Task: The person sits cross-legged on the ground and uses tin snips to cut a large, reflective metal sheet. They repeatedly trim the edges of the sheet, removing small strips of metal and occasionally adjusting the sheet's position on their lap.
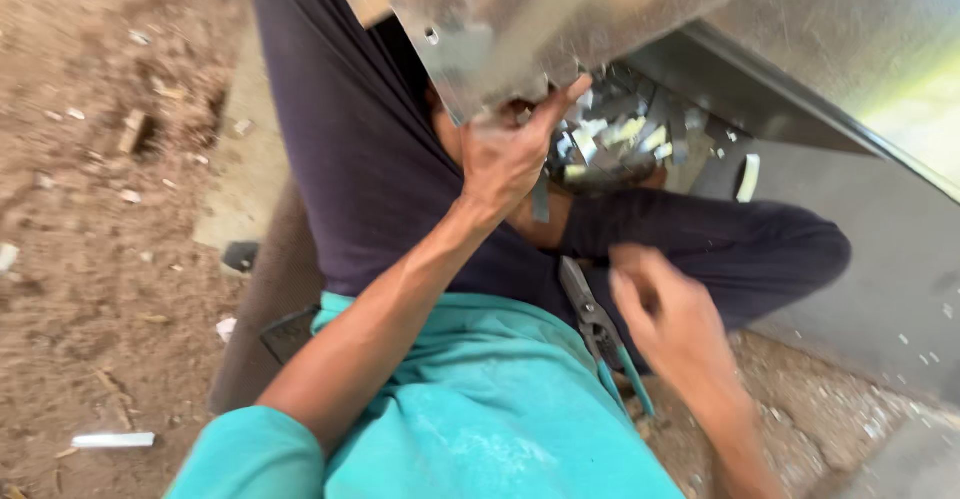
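My left hand (505,159) grips the lower corner of a shiny metal sheet (560,19) that tilts across the top of the view. Just beyond that hand lies a heap of small cut metal scraps (615,144). A pair of tin snips (592,321) with teal handles rests on my lap, between my dark trouser leg and my teal shirt. My right hand (672,324) is blurred and hovers just right of the snips, fingers loosely curled, with nothing seen in it.
Bare dirt ground (90,259) strewn with small debris lies to the left. A grey slab (880,289) and a dark metal edge (760,109) run along the right. A white strip (112,440) lies on the dirt at lower left.
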